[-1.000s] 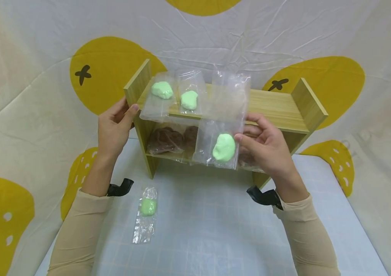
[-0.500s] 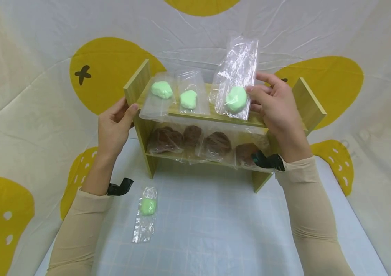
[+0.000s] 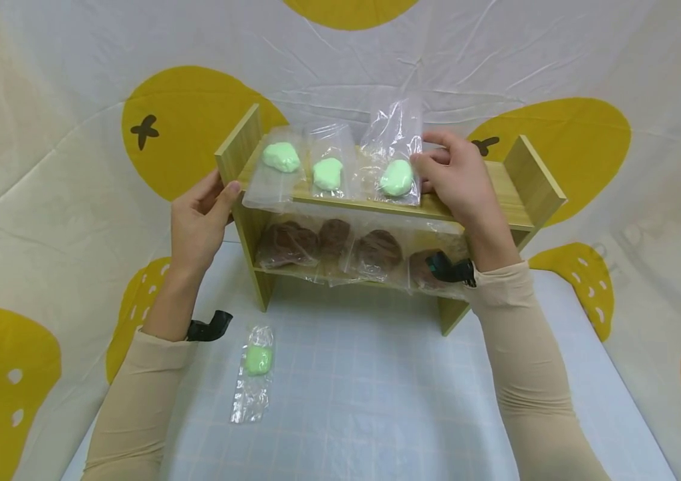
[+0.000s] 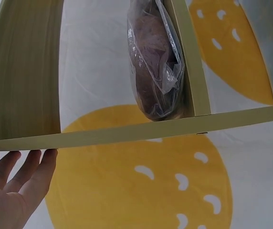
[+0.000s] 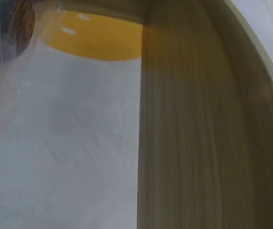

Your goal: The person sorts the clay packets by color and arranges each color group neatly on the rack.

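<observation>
A small two-tier wooden shelf [image 3: 509, 192] stands on the table. Along its left upright my left hand [image 3: 198, 217] holds on, thumb at the front edge and fingertips against the outer face, as the left wrist view shows. My right hand [image 3: 457, 170] pinches the right edge of a clear plastic bag [image 3: 397, 127] with a pale green lump [image 3: 397, 178] inside. That bag leans over the upper board, right of two similar bags with green lumps [image 3: 281, 157]. No hand shows in the right wrist view; the board [image 5: 184, 119] fills much of it.
Several bags with brown lumps [image 3: 379, 250] sit on the lower tier. Another bagged green lump [image 3: 258, 361] lies on the pale table [image 3: 346, 401], front left. A white cloth with yellow shapes [image 3: 198, 120] hangs behind the shelf.
My right hand has raised the bag from in front of the lower tier to the upper board, then shifted it left and upright there. The left hand has stayed put.
</observation>
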Available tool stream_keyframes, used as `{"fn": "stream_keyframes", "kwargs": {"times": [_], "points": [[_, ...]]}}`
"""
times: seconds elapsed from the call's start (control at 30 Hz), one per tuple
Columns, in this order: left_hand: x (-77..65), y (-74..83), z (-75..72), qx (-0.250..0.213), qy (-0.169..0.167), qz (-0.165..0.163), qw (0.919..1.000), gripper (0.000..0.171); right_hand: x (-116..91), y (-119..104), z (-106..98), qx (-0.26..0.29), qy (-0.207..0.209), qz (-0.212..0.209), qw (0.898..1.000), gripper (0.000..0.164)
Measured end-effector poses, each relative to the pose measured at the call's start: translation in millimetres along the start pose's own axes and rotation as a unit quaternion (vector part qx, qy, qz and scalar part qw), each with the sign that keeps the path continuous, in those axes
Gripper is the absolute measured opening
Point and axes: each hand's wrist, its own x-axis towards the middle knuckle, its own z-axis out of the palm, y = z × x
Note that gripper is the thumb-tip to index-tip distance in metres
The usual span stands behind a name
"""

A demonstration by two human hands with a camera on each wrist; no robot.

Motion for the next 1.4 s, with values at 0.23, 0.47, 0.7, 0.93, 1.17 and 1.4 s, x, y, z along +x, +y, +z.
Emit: {"fn": "stream_keyframes", "kwargs": {"times": [0.23, 0.47, 0.7, 0.93, 1.17, 1.4], "points": [[-0.4, 1.1, 0.5, 0.002, 0.002, -0.006, 1.0, 0.043, -0.1, 4.2, 1.8, -0.083, 0.016, -0.021, 0.996, 0.04], [-0.4, 1.2, 0.2, 0.006, 0.003, -0.013, 0.9999, 0.043, -1.9, 3.7, 2.1, -0.116, 0.018, -0.031, 0.993, 0.043], [-0.8, 0.6, 0.4, 0.008, 0.007, -0.014, 0.9998, 0.043, -5.7, 3.4, 2.1, -0.155, 0.056, -0.05, 0.985, 0.042], [-0.8, 0.6, 0.5, 0.008, 0.007, -0.012, 0.9999, 0.043, -7.6, 3.2, 3.2, -0.093, 0.086, -0.069, 0.99, 0.037], [0.1, -0.4, 0.9, 0.016, 0.006, -0.009, 0.9998, 0.043, -11.4, 1.0, 1.3, 0.114, 0.088, -0.083, 0.986, 0.032], [-0.6, -0.7, 0.3, 0.02, 0.008, -0.013, 0.9997, 0.044, -25.2, -1.4, -3.5, 0.251, 0.051, -0.088, 0.963, 0.028]]}}
